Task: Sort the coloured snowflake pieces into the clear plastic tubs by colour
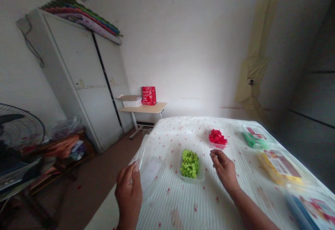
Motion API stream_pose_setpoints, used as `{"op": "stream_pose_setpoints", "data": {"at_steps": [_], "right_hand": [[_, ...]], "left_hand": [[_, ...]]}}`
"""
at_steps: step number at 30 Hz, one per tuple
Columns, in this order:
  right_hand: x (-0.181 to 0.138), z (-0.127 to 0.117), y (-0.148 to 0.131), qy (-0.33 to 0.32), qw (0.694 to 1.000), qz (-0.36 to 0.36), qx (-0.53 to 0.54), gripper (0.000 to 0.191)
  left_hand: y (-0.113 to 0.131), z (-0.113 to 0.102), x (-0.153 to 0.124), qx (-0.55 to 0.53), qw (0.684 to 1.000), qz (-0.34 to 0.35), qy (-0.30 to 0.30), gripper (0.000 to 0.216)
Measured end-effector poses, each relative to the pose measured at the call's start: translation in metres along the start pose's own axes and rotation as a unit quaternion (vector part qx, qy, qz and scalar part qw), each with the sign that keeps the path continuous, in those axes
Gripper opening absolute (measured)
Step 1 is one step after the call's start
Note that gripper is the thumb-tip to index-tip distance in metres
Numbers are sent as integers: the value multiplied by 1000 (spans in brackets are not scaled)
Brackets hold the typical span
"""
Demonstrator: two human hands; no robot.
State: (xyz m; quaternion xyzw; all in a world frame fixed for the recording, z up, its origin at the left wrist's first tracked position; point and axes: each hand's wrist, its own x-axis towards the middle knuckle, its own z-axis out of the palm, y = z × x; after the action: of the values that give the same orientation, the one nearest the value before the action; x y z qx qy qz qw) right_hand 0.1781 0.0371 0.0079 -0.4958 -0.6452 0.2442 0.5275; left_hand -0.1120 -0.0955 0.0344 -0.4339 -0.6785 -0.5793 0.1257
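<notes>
My left hand (128, 191) grips a clear plastic lid (144, 151), thumb on its near side, and tilts it up at the table's left edge. A whitish sheet (151, 172) shows beside and partly behind the lid. In the middle stands an uncovered clear tub (201, 178) holding light green plastic pieces (190, 163). My right hand (224, 170) hovers to the right of this tub, fingers curled and tips together; whether anything small is between them cannot be made out. Just beyond it, red plastic pieces (217, 136) fill a smaller-looking clear tub (220, 146).
Along the right edge lie lidded tubs with green (255, 141), yellow (274, 174) and blue contents (300, 211). The table (180, 202) has a ribbed white cover with red spots. A fan (19, 129) stands left; a side table (149, 108) bears a red bag (148, 96).
</notes>
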Motion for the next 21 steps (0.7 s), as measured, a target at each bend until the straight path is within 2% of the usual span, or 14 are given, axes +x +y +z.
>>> {"op": "stream_pose_setpoints", "data": {"at_steps": [1, 3, 5, 8, 12, 13, 15, 18, 21], "right_hand": [[2, 1, -6, -4, 1000, -4, 12, 39], [7, 3, -19, -17, 999, -8, 44, 39], [12, 6, -32, -36, 997, -1, 75, 42], [18, 12, -46, -75, 991, 16, 113, 48], [25, 25, -44, -128, 981, 21, 141, 40], [27, 27, -41, -123, 984, 15, 126, 37], [30, 28, -35, -74, 996, -12, 57, 32], [35, 21, -28, 0, 996, -61, -72, 31], [39, 16, -22, -35, 992, -39, -118, 33]], "left_hand": [[11, 4, 1, -64, 995, -70, -22, 40], [32, 14, 0, -182, 960, -196, -83, 43], [48, 29, -5, -252, 926, -254, -116, 46], [59, 54, -14, -308, 899, -274, -151, 47], [60, 84, -22, -299, 888, -282, -206, 46], [59, 90, -23, -292, 887, -278, -225, 45], [57, 99, -22, -284, 884, -273, -251, 42], [55, 105, -21, -276, 887, -281, -241, 44], [56, 106, -23, -251, 899, -273, -233, 49]]}}
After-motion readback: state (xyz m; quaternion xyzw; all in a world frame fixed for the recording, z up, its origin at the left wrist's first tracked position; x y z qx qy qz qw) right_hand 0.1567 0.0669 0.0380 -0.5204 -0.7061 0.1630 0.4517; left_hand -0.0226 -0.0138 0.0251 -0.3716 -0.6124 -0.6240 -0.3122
